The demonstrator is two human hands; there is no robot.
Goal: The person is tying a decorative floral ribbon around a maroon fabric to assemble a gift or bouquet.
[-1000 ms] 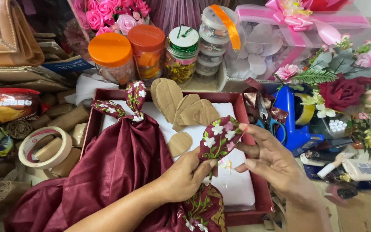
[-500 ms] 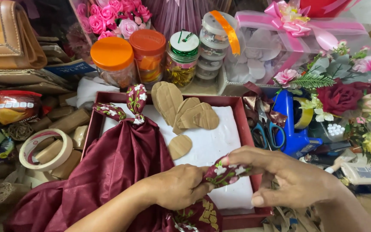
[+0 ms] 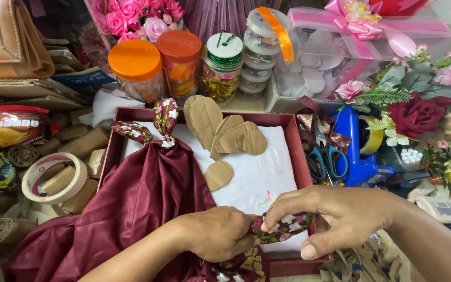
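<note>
A large sheet of shiny maroon satin cloth (image 3: 131,209) spreads from the lower left up across the left half of a shallow dark red cardboard tray (image 3: 296,151) lined with white foam, its upper end gathered into a knot with two floral-printed tips near the tray's far left corner. The cloth's near end narrows into a floral-printed maroon strip (image 3: 283,228), which lies over the tray's near edge, stretched between the two hands. The left hand (image 3: 217,233) is curled closed, fingers bunched around the strip's left end where it joins the gathered satin. The right hand (image 3: 340,215) comes in from the right, thumb below and fingers curved over the top, pinching the strip's right end; the two hands almost touch, with only a short piece of the strip showing between them. Several brown cardboard heart shapes (image 3: 225,133) lie on the white lining beyond the hands, well apart from them. A roll of beige tape (image 3: 53,177) sits left of the tray, and blue-handled scissors (image 3: 327,154) rest just right of it.
</note>
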